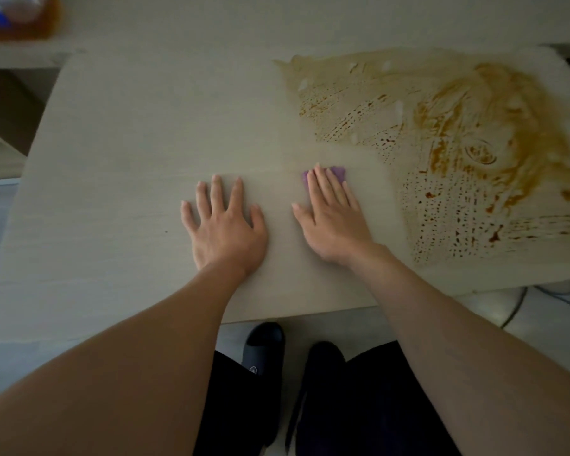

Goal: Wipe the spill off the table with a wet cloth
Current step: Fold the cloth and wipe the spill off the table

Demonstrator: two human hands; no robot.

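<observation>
At the far left corner a blurred amber container is cut off by the frame edge, its contents unreadable, and moving right the left hand lies flat with fingers spread wide, holding nothing, braced on clean bench. Just right of it the right hand presses flat on a purple cloth, almost all of it hidden beneath the fingers, so its wetness cannot be judged. Farther right the brown spill reaches the bench's right edge; a sweep outward could push liquid over it, and a loaded cloth may only smear.
</observation>
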